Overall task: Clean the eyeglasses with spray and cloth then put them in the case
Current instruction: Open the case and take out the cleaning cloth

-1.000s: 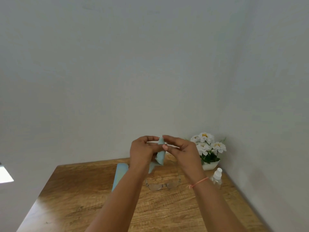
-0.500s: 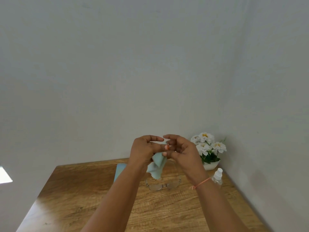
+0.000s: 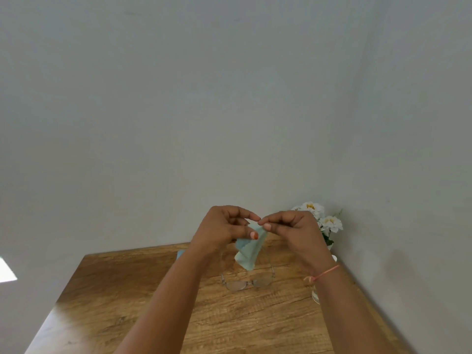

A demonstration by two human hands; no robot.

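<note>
Pale-green cloth (image 3: 249, 251) hangs lengthwise downward, pinched by both hands.

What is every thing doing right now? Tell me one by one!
cloth: held up in the air, hanging half unfolded.
left hand: pinching the cloth's top.
right hand: pinching the cloth's top too.
eyeglasses: lying on the table, arms open, untouched.
case: on the table, mostly hidden.
flowers: standing in the corner.

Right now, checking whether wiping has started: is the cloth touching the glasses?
Apart. The head view shows the cloth held up in both hands, hanging above the glasses on the table.
</note>
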